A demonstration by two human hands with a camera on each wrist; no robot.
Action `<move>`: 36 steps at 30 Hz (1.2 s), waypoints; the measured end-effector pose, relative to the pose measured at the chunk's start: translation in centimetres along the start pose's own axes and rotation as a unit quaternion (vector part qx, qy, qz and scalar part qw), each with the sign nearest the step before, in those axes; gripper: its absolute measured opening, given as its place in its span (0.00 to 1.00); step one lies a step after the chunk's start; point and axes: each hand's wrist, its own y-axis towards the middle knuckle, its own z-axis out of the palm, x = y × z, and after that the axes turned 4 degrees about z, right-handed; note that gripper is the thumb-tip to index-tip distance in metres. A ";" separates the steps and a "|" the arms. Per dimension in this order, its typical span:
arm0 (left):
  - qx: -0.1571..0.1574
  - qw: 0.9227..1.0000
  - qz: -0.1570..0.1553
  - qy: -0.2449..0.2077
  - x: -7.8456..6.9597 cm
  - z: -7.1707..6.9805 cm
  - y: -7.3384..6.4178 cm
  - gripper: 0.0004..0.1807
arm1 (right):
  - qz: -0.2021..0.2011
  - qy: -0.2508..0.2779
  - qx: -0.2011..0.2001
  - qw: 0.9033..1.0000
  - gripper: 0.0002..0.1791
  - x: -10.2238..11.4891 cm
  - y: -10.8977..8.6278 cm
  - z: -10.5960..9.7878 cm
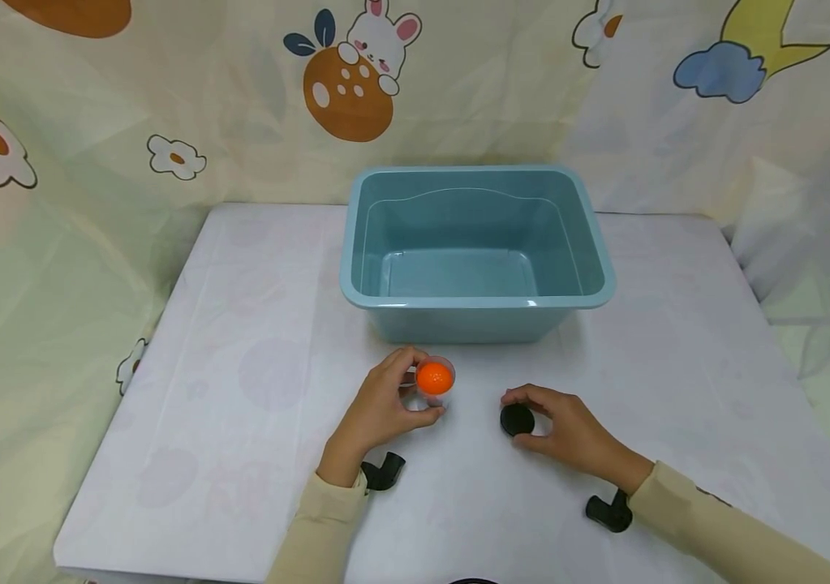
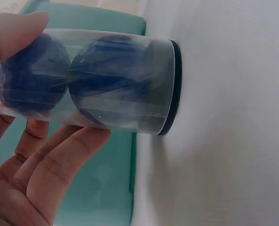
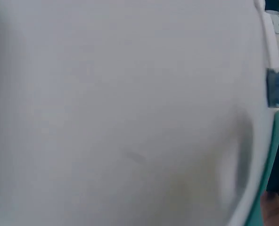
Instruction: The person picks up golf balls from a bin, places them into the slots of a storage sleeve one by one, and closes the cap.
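Note:
My left hand [image 1: 384, 399] grips a clear cylindrical tube [image 2: 157, 89] that holds balls, its black base [image 2: 176, 89] close to the table. From above, the top ball [image 1: 434, 378] looks orange; in the left wrist view two balls stacked along the tube appear dark blue. To the right, my right hand [image 1: 577, 431] pinches a round black cap [image 1: 517, 420] between thumb and fingers, apart from the tube. Only the fingertips [image 3: 274, 209] and the dark edge of the cap show at the right border of the right wrist view.
A blue-green plastic tub [image 1: 476, 302] stands behind both hands at the back of the white-covered table [image 1: 254, 365]. Patterned cloth [image 1: 254, 105] hangs behind and beside the table. Small black fittings [image 1: 385, 471] sit at each wrist. A dark curved edge shows at the bottom of the head view.

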 end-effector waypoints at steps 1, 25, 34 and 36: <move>0.001 1.000 0.000 0.002 0.0 0.0 0.0 0.29 | -0.003 -0.001 -0.003 1.000 0.28 0.2 0.1 -0.2; 0.004 1.000 -0.005 0.000 0.4 0.1 0.0 0.28 | -0.136 -0.058 -0.001 0.989 0.28 5.9 4.0 -4.3; 0.004 1.000 -0.004 0.001 0.4 0.1 0.0 0.28 | -0.171 -0.073 0.002 0.982 0.29 8.1 5.6 -4.3; 0.004 1.000 -0.005 0.000 0.5 0.1 0.0 0.28 | -0.176 -0.068 0.003 0.982 0.29 8.3 5.9 -4.2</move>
